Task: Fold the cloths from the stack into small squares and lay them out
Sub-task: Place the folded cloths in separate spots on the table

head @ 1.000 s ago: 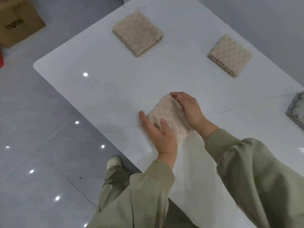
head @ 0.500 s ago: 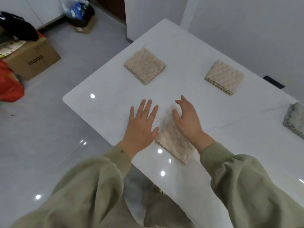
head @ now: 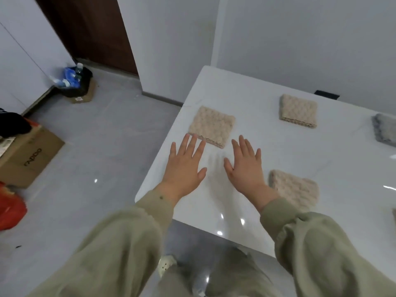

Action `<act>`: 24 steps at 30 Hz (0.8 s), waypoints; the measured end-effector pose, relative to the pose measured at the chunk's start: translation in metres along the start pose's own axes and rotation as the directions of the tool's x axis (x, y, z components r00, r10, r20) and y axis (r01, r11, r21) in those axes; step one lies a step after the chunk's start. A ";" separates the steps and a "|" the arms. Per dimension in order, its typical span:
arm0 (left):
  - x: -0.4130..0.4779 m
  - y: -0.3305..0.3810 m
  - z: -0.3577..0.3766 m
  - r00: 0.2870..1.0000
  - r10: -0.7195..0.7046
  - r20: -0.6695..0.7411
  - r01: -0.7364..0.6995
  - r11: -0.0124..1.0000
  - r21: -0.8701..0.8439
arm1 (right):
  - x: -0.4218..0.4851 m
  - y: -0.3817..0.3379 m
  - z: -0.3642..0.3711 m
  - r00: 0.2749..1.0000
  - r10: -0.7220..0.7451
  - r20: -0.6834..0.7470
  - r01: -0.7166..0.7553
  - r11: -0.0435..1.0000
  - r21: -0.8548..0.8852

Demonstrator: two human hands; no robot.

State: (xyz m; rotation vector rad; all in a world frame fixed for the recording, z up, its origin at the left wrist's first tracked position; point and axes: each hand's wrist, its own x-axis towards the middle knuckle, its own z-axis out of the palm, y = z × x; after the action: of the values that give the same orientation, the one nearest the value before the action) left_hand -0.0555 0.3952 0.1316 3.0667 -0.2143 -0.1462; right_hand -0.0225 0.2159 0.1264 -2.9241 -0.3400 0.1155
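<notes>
The white counter (head: pixel 278 159) fills the right half of your view, with its near-left corner close to your legs. On the floor to the left sits a cardboard box (head: pixel 27 159). A red bag (head: pixel 10 206) lies nearer you, and a dark bin (head: pixel 75 82) stands farther off by the wall.

Your left hand (head: pixel 185 166) is spread wide over the counter's left edge, palm down, fingers straight and apart, and it holds nothing. Its fingertips reach the near edge of the far-left cloth (head: pixel 212 126), but whether they touch it cannot be told. Your right hand (head: pixel 246 168) is just as wide and empty, palm down over bare counter, just right of the left one with a gap between the thumbs. Whether either palm rests on the surface is unclear.

Three beige cloths lie folded into squares, well apart. Besides the far-left one, there is a far cloth (head: pixel 298 110) toward the wall and a near cloth (head: pixel 295 187) just right of your right wrist, its near corner hidden by your sleeve (head: pixel 321 243). A grey stack (head: pixel 385 129) sits at the right edge of the view.
</notes>
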 end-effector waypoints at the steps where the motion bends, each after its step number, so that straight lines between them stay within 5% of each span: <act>1: 0.003 -0.009 -0.003 1.000 0.021 0.001 -0.021 1.000 -0.014 | 0.001 -0.009 0.000 1.000 0.025 -0.004 -0.025 1.000 0.006; 10: 0.063 -0.041 -0.001 0.989 0.151 -0.002 -0.145 0.942 -0.302 | 0.037 -0.028 0.014 0.988 0.152 -0.007 -0.147 0.965 0.217; 18: 0.136 -0.059 0.024 0.990 0.117 0.077 -0.069 0.886 -0.459 | 0.096 -0.010 0.037 0.963 0.268 0.035 -0.258 0.875 0.410; 21: 0.161 -0.068 0.032 0.992 0.034 0.122 0.048 0.787 -0.615 | 0.120 -0.005 0.042 0.908 0.407 0.103 -0.378 0.685 0.623; 24: 0.183 -0.072 0.038 0.978 -0.004 0.209 0.178 0.538 -0.824 | 0.146 -0.005 0.043 0.821 0.536 0.199 -0.459 0.412 0.787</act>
State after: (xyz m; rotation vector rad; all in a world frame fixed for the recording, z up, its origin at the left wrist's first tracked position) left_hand 0.1307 0.4388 0.0724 2.0667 0.0262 -0.4049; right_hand 0.1139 0.2627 0.0769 -1.9641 0.5223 0.1732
